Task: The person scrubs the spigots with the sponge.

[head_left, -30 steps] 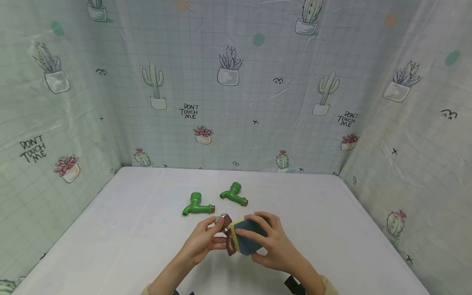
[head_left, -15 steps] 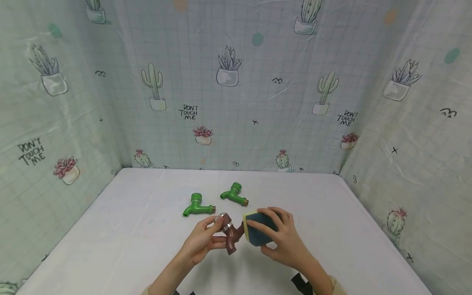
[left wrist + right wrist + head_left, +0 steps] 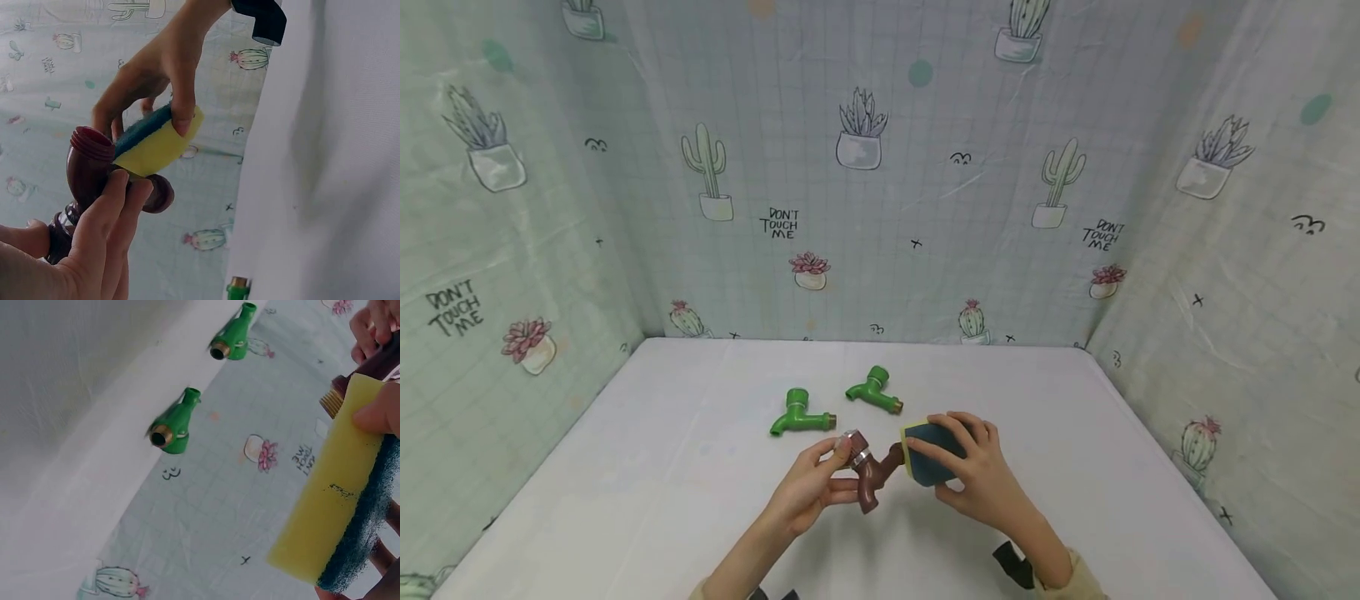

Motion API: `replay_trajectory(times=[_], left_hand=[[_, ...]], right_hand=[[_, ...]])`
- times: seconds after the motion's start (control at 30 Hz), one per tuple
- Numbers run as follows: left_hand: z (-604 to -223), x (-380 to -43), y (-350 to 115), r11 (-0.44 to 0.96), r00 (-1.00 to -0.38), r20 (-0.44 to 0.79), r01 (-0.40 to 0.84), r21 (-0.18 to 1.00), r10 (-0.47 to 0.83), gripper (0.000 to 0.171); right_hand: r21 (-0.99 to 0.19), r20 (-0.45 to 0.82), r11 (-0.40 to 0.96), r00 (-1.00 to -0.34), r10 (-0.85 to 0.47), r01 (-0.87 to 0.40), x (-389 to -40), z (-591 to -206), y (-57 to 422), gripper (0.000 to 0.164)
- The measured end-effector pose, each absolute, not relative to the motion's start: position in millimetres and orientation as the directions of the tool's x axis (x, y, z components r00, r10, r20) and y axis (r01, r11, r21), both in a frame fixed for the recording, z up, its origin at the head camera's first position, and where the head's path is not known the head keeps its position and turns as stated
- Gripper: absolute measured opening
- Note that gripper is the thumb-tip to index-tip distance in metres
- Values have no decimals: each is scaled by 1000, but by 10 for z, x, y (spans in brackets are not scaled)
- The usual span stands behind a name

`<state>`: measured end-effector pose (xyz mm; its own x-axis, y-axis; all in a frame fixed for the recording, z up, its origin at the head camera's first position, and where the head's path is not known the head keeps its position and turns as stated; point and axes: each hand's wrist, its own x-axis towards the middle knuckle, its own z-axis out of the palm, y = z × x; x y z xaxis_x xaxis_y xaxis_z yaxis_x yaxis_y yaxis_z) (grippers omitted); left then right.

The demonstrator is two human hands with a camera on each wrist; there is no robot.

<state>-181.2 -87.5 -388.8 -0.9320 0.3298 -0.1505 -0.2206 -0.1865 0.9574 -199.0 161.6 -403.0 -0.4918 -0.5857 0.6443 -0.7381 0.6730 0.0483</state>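
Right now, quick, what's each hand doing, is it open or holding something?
Left hand: closed, holding the brown tap.
Right hand: closed, holding the yellow and blue sponge.

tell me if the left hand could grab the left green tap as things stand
Probably not right now: the left hand is holding the brown tap, so it is occupied. The left green tap lies close ahead, and nothing seems to block the way, so a freed hand likely could.
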Motion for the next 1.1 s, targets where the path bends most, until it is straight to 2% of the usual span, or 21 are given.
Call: replay_trajectory(times=[0.07, 0.17, 0.3, 0.4, 0.6, 0.73, 0.83, 0.97, 1.1], left_hand=[[-3895, -1816, -870, -185, -933, -156, -224, 957, 325, 65], [-3900, -1816, -862, -175, -933, -158, -224, 959, 324, 60], [-3899, -1810, -841, -148, -932, -155, -213, 966, 327, 53], [-3890, -1804, -835, -134, -930, -153, -208, 969, 334, 52], [-3843, -1790, -860, -148, -935, -138, -195, 970, 328, 60], [-3812, -1791, -874, -139, -947, -126, -173, 975, 296, 61], [-3810, -1795, -860, -120, -950, -128, -167, 979, 285, 61], [-3815, -1813, -847, -83, -942, -121, -154, 985, 313, 61], [-3828, -1825, -848, -67, -933, -128, -159, 985, 336, 62]], right_hand=[[13, 644, 663, -501, -578, -748, -1967, -4008, 1605, 78], [-19, 647, 603, -469, -601, -798, -1897, -3986, 1526, 77], [10, 636, 518, -394, -663, -855, -1825, -3981, 1409, 77], [40, 629, 518, -381, -678, -855, -1836, -3978, 1400, 79], [65, 636, 613, -441, -633, -787, -1974, -3965, 1557, 80], [18, 650, 624, -465, -601, -782, -1965, -3910, 1573, 79], [4, 656, 556, -417, -629, -831, -1894, -3854, 1480, 77], [44, 632, 462, -334, -699, -886, -1849, -3821, 1326, 76], [56, 619, 466, -335, -710, -883, -1897, -3855, 1326, 77]])
